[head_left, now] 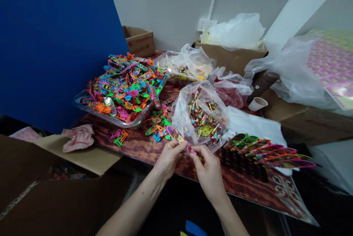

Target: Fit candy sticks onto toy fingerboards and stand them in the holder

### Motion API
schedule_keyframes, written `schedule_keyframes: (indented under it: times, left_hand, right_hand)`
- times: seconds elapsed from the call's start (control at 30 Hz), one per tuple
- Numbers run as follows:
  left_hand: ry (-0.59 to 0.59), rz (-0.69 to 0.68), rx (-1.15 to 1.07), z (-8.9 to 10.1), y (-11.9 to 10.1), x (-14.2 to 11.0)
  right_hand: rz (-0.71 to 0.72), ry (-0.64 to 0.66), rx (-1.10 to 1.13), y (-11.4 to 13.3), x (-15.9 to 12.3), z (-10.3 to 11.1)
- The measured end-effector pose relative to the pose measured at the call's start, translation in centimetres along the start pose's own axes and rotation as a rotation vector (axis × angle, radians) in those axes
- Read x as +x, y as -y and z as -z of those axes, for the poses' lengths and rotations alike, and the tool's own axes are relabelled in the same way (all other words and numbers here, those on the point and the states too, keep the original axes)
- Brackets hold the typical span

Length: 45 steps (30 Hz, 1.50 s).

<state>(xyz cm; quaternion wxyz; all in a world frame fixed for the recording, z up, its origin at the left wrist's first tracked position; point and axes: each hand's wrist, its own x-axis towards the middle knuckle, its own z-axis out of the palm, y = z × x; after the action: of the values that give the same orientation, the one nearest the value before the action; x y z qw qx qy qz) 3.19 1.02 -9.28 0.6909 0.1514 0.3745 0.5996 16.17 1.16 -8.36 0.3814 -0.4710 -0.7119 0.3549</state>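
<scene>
Both my hands meet over the near edge of the dark patterned table. My left hand and my right hand pinch the two ends of a small pink toy skateboard between them. Just behind it lies an open clear bag of small colourful pieces. Loose toy skateboards lie on the table to the left of the bag. A row of finished skateboards stands to the right of my right hand.
A clear tray heaped with colourful toy skateboards sits at the back left before a blue board. More plastic bags, cardboard boxes, a small paper cup and a pink cloth surround the work area.
</scene>
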Motion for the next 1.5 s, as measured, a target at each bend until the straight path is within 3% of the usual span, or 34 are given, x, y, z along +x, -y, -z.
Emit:
schedule_keyframes:
  times: [0.1, 0.2, 0.3, 0.53, 0.67, 0.77, 0.93, 1.0, 1.07, 1.17, 1.33, 1.5]
  left_hand:
    - [-0.025, -0.028, -0.008, 0.0, 0.6, 0.0]
    - [-0.050, -0.031, -0.026, 0.1, 0.9, 0.0]
    - [-0.066, -0.028, 0.061, 0.2, 0.4, -0.1]
    - [-0.043, -0.082, 0.253, -0.5, -0.5, -0.2]
    - [0.034, -0.024, 0.238, -0.6, 0.2, -0.2]
    - [-0.008, -0.022, 0.240, -0.8, 0.4, -0.3]
    - [-0.022, -0.026, 0.203, -1.3, 0.5, -0.4]
    - [-0.010, -0.014, 0.201, -1.4, 0.8, -0.3]
    - [0.003, -0.003, 0.215, -1.3, 1.1, -0.2]
    - [0.044, 0.032, 0.230, -1.1, 1.3, 0.0]
    - [0.102, 0.143, 0.253, -1.1, 1.1, 0.0]
    - [0.134, 0.145, 0.319, -1.2, 1.2, 0.1]
  right_hand:
    - [-0.025, -0.072, -0.089, -0.1, -0.2, -0.8]
    - [-0.153, -0.056, 0.070, -0.6, 0.0, -1.6]
    - [-0.274, 0.037, 0.319, -1.1, 0.1, -1.5]
    - [-0.600, 0.349, 0.918, -1.2, -0.7, 2.1]
    - [-0.645, 0.496, 1.062, -1.6, -1.4, 2.5]
    - [-0.566, 0.377, 0.812, -1.3, -1.7, 2.2]
    - [-0.035, 0.009, -0.090, -1.4, -2.5, 1.3]
    - [0.078, -0.080, -0.279, -1.9, -2.9, 0.6]
    - [0.082, -0.150, -0.313, -2.3, -3.3, 0.0]
    - [-0.074, -0.116, -0.066, -2.5, -3.5, -0.4]
    - [-0.556, 0.129, 0.745, -2.0, -3.0, 0.6]
    - [-0.676, 0.231, 1.214, -2.0, -2.9, 1.5]
